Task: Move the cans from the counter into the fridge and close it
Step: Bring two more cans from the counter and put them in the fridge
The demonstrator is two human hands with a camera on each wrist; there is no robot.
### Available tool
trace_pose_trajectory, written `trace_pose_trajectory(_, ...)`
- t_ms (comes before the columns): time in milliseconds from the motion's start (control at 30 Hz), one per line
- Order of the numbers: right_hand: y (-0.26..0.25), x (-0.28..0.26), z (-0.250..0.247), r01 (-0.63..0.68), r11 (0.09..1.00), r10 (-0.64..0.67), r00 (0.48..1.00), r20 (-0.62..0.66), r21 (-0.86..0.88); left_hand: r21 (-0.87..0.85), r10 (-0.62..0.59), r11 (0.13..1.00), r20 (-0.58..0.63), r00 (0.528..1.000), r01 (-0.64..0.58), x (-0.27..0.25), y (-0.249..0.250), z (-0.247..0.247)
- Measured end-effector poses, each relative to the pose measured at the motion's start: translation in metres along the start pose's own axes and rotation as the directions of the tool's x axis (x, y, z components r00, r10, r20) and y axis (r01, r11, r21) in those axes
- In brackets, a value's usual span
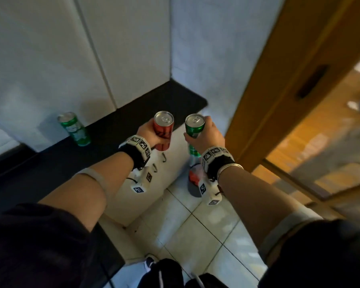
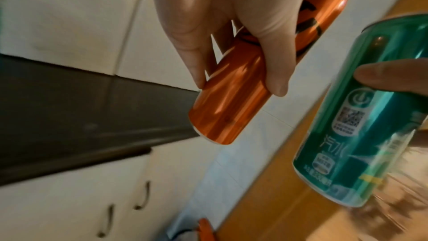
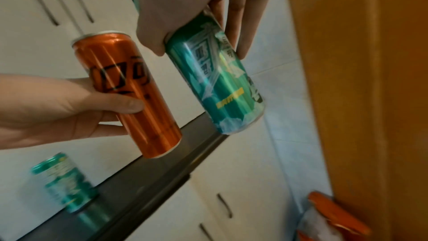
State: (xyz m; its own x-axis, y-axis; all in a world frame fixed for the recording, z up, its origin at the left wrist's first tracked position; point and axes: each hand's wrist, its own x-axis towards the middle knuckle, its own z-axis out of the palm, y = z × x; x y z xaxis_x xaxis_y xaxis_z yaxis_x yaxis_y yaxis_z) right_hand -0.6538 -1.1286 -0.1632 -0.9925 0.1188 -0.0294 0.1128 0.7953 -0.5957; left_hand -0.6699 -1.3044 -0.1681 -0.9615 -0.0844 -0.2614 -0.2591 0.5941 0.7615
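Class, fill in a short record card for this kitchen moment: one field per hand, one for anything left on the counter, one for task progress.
Left hand: grips tall red metal can, upright
Right hand: grips tall green metal can, upright
Dark counter: second green can standing near the wall
Progress: two cans lifted, one left; fridge not in view

The left hand (image 2: pixel 222 16) grips a tilted orange can (image 2: pixel 231 98) above the dark counter (image 2: pixel 69 116); to its right, fingers (image 2: pixel 389 78) hold a green can (image 2: pixel 361 135).
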Motion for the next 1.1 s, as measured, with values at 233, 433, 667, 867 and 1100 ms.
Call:
trace_pose_trajectory(233, 0.146, -0.055, -0.089, -0.228, 0.974, 0.228, 0.961, -0.158, 0.021, 0.005, 0.125, 0.992, 0.217, 0.968, -0.130, -0.046, 0.083, 0.148)
trace_pose_trajectory(433, 0.254, -0.118, -0.154, -0.416, 0.908, 0.407, 0.864, -0.297, 0.035, 0.062, 0.236, 0.955, 0.438, 0.867, -0.291, -0.084, 0.141, 0.262)
trace_pose_trajectory(667, 0.344, -0.192, -0.207, -0.582, 0.798, 0.585, 0.686, -0.432, 0.157, 0.019, 0.351, 0.869, 0.679, 0.645, -0.494, -0.128, 0.200, 0.386)
trace_pose_trajectory(867, 0.410, -0.246, -0.247, -0.720, 0.624, 0.757, 0.462, -0.462, 0.303, 0.005, 0.374, 0.756, 0.817, 0.439, -0.655, -0.175, 0.247, 0.485)
trace_pose_trajectory(1100, 0.476, -0.296, -0.287, -0.812, 0.409, 0.831, 0.143, -0.538, 0.416, -0.114, 0.345, 0.642, 0.926, 0.153, -0.758, -0.234, 0.303, 0.589)
